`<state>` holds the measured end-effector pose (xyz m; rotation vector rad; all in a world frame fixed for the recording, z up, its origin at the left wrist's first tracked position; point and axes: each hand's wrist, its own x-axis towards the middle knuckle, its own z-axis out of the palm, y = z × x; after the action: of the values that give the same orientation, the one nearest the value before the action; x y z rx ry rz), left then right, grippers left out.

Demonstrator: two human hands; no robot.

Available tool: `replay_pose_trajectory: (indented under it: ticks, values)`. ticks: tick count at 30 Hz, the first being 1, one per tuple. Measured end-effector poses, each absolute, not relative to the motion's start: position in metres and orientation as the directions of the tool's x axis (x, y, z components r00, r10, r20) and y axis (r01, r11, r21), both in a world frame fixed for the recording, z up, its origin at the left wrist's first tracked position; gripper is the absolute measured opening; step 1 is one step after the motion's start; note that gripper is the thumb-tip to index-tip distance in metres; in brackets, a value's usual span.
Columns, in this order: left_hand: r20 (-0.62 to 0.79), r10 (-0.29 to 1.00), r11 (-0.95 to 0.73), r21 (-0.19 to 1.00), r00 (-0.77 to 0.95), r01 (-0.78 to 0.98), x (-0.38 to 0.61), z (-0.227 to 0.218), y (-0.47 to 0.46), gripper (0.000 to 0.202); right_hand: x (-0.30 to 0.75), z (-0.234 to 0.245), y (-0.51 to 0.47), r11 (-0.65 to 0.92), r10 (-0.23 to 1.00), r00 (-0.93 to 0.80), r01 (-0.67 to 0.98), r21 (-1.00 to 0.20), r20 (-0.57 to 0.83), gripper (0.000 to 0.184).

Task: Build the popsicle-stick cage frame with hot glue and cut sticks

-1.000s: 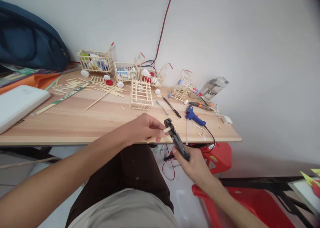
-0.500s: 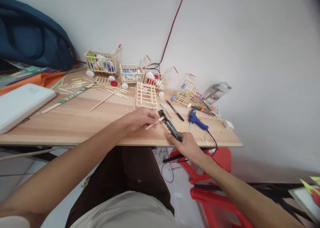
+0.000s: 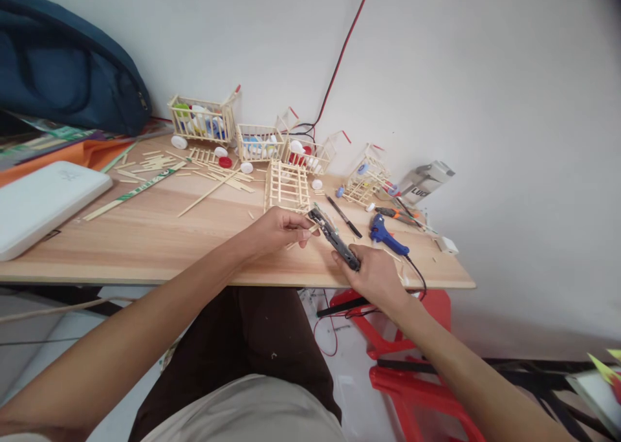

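My left hand (image 3: pixel 276 228) pinches a short wooden stick (image 3: pixel 305 237) over the near part of the wooden table (image 3: pixel 145 235). My right hand (image 3: pixel 371 275) grips the black handles of cutting pliers (image 3: pixel 334 238), whose jaws point up-left and meet the stick's end beside my left fingertips. Just behind the hands lies a flat stick lattice frame (image 3: pixel 286 186). Both hands hover just above the tabletop.
Several small stick carts with bottle caps (image 3: pixel 201 120) line the wall. Loose sticks (image 3: pixel 213 180) lie at mid-table. A blue glue gun (image 3: pixel 385 232), a black pen (image 3: pixel 343 215) and a white box (image 3: pixel 39 202) rest on the table. Red plastic stools (image 3: pixel 417 377) stand below right.
Both hands have moved up from the table's front edge to over the tabletop, with stick and pliers still held together. The view shifted slightly.
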<state>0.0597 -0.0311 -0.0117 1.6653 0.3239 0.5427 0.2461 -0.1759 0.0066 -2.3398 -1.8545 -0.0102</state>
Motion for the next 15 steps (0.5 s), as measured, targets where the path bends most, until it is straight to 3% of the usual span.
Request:
replay_pose_trajectory:
  ticks: [3,11,15]
  values:
    - [0.163,0.505,-0.171,0.981,0.848,-0.087,0.059,-0.011,-0.031,0.025,0.242,0.014,-0.176,-0.243,0.969,0.246,0.964,-0.107,0.02,0.047]
    - [0.084,0.499,-0.033,0.996,0.862,-0.078,0.06,-0.016,-0.033,0.028,0.242,0.031,-0.179,-0.308,0.936,0.199,0.862,-0.402,-0.291,0.061]
    - [0.047,0.494,0.102,0.988,0.868,-0.111,0.062,-0.012,-0.036,0.026,0.252,0.034,-0.181,-0.295,0.935,0.145,0.825,-0.482,-0.324,0.061]
